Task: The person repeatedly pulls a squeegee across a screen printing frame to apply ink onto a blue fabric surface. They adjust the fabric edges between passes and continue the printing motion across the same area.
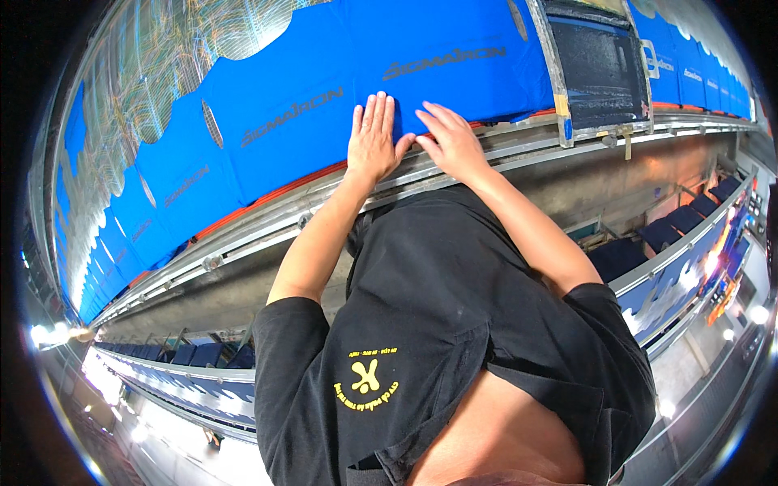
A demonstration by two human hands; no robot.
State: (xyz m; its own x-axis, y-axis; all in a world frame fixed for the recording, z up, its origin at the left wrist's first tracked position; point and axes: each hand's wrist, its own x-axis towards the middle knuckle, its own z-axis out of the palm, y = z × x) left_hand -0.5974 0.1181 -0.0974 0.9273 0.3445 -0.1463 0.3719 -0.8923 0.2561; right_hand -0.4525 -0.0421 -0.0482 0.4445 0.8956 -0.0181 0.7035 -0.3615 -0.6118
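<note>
My left hand (375,138) lies flat on a blue fabric piece (454,40) with dark printed lettering, its fingers straight and its thumb out. Beside it, my right hand (446,142) rests at the near edge of the same cloth, fingers spread and slightly bent, holding nothing. Similar blue pieces (190,211) run in a row along a long table with metal rails (243,229). To the right of my hands, a framed printing screen (596,81) with a dark surface sits on the row.
A silvery, wavy-edged surface (154,57) borders the cloth's far side. Behind me runs a parallel table (656,287) with dark navy pieces (620,259) on racks, and another at lower left (186,381). More blue pieces (693,69) continue rightward beyond the screen.
</note>
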